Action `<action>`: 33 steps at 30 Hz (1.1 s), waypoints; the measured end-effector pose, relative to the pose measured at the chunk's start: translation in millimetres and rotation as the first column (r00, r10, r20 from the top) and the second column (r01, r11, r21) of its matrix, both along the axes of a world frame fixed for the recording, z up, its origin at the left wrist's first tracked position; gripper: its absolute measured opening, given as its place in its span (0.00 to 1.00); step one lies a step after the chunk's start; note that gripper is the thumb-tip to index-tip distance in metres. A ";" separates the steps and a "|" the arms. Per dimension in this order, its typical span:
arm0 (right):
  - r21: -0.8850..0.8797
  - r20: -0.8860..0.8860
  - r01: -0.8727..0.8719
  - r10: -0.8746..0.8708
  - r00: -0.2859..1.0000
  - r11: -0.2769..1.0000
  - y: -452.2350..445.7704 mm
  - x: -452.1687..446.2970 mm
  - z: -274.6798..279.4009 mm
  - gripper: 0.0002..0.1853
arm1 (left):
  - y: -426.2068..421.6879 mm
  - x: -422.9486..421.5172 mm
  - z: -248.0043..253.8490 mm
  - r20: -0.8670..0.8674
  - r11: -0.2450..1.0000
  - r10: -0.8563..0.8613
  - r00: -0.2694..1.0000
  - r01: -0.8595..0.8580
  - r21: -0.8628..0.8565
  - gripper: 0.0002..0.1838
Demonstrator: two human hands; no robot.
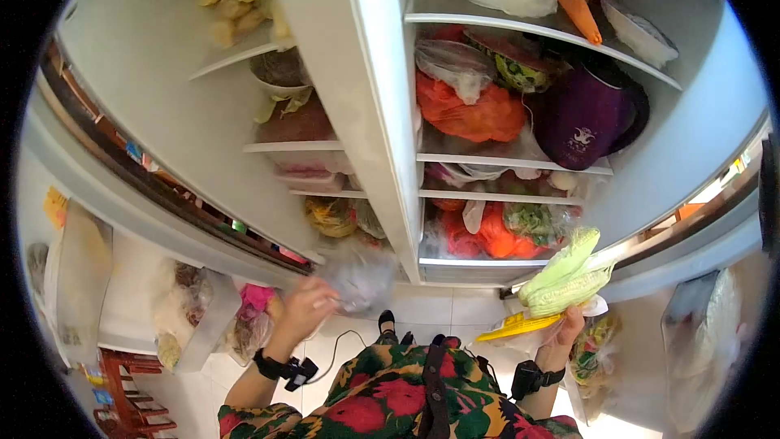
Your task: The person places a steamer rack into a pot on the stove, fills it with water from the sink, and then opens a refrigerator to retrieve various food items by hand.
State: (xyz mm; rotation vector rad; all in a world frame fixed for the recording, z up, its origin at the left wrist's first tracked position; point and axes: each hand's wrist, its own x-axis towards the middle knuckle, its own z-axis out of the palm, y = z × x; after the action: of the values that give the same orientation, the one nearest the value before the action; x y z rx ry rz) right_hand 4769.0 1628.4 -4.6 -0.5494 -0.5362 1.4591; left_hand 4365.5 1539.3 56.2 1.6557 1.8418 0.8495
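Note:
My left hand (pixel 307 306) is closed on the edge of a crumpled clear plastic bag (pixel 357 276), which hangs blurred before the fridge's central divider. On the right, my right hand (pixel 571 323) is wrapped round the lower end of pale green corn ears (pixel 565 276), in front of the lowest right shelf. A yellow package (pixel 518 326) lies just under the corn, at the same hand; its far side is hidden.
The open fridge has a central divider (pixel 357 73) and shelves on both sides. A purple kettle (pixel 581 118), an orange bag (pixel 471 110) and a carrot (pixel 579 16) sit at right. Both open doors carry loaded bins. A red wooden chair (pixel 134 394) stands lower left.

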 end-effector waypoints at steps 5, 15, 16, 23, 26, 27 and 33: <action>-0.131 0.011 0.006 -0.005 1.000 0.991 -4.5 11.6 -11.1 0.39 | 32.4 59.2 -57.9 0.052 0.952 -0.299 0.953 0.302 -0.052 0.09; -0.309 0.241 0.141 -0.066 0.968 0.941 -80.1 47.4 -10.7 0.41 | 159.0 163.5 -224.5 -0.172 0.953 0.171 0.970 -0.119 0.278 0.04; -0.335 0.265 0.165 -0.075 0.961 0.928 -85.2 45.7 1.3 0.41 | 168.2 167.9 -235.3 -0.201 0.940 0.231 0.952 -0.165 0.299 0.04; -0.388 0.326 0.317 -0.193 0.926 0.866 -108.0 68.2 -7.5 0.25 | 181.9 163.4 -284.4 -0.054 0.983 0.162 0.985 -0.156 0.101 0.19; -0.416 0.337 0.355 -0.220 0.915 0.837 -109.2 74.0 -20.0 0.18 | 168.5 161.2 -270.9 -0.046 0.970 0.096 0.994 -0.083 0.230 0.24; -0.443 0.349 0.371 -0.224 0.910 0.816 -107.5 76.1 -25.6 0.16 | 161.2 160.6 -264.1 -0.036 0.973 0.062 0.997 -0.053 0.223 0.25; -0.300 0.450 0.292 -0.136 0.883 0.908 -63.7 24.6 0.8 0.14 | 96.7 97.6 -190.8 0.227 0.923 -0.198 0.953 0.260 -0.284 0.15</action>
State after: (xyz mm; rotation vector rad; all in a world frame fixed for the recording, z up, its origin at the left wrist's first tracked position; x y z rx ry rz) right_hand 4793.6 1564.7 -3.8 -1.2011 -0.5214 1.2255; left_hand 4463.0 1636.0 -134.6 1.4936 1.5206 0.5632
